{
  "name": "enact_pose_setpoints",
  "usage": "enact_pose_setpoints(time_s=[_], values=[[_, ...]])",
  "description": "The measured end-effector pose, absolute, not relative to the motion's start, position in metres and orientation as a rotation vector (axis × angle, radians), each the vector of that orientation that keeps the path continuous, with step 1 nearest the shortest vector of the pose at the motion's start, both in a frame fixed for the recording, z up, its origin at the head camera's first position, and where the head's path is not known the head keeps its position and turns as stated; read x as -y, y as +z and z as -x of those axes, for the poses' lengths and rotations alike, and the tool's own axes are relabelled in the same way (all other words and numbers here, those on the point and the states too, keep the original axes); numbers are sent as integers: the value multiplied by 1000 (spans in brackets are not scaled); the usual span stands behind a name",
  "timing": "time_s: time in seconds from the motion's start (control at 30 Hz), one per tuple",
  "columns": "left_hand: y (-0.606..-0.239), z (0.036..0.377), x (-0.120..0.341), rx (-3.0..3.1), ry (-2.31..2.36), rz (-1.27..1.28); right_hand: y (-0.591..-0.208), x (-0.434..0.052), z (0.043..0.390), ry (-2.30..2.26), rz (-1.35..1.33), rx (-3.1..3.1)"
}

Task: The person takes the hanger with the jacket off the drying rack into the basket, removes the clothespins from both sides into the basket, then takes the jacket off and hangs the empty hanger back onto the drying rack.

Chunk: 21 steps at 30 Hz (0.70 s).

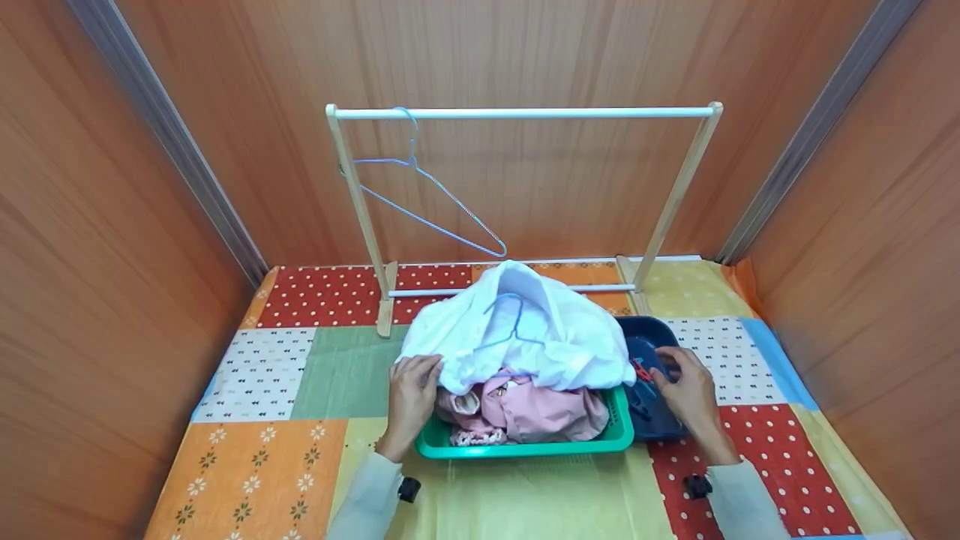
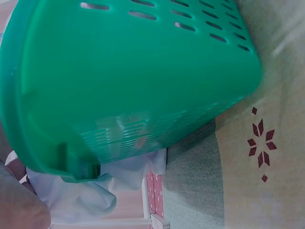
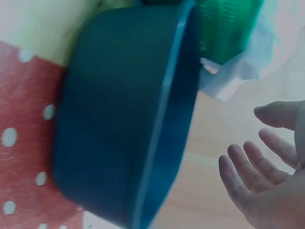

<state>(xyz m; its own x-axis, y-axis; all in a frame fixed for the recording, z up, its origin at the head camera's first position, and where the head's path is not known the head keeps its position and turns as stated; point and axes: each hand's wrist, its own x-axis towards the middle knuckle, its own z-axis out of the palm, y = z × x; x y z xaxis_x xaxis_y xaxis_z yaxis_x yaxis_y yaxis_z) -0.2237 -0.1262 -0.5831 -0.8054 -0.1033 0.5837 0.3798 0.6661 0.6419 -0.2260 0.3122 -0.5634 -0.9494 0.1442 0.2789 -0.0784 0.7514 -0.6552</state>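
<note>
A white collared shirt (image 1: 450, 330) lies over a green basket (image 1: 525, 450), with a blue wire hanger (image 1: 516, 319) inside its neck opening. My left hand (image 1: 412, 390) is at the shirt's left edge, its thumb and fingertips pinching the cloth. In the left wrist view only part of that hand (image 2: 21, 205) shows, beside the green basket's rim. My right hand (image 1: 686, 386) is over a dark blue basin (image 1: 660, 427), fingers spread and loosely bent, holding nothing. A red clothespin (image 1: 641, 370) shows near its fingertips, among dark clips in the basin.
Pink clothes (image 1: 547, 412) fill the front of the green basket. Behind stands a rack with a white top rail (image 1: 525, 113) and wooden legs. An empty blue hanger (image 1: 457, 202) hangs at its left end. Wooden panels (image 1: 112, 262) enclose the patchwork-covered table (image 1: 247, 465).
</note>
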Motion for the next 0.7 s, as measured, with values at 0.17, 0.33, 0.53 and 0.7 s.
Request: enact_pose_setpoints(time_s=[0.17, 0.33, 0.53, 0.7], values=[[-584, 224, 126, 2291, -1059, 210, -548, -301, 223, 1029, -1, 2594], [-584, 224, 126, 2292, -1066, 211, -534, -291, 219, 1021, -74, 2533], [-584, 224, 127, 2296, -1076, 207, -520, -279, 215, 1003, -145, 2475], [-584, 224, 127, 2294, -1070, 208, -510, -270, 213, 1008, -232, 2392]])
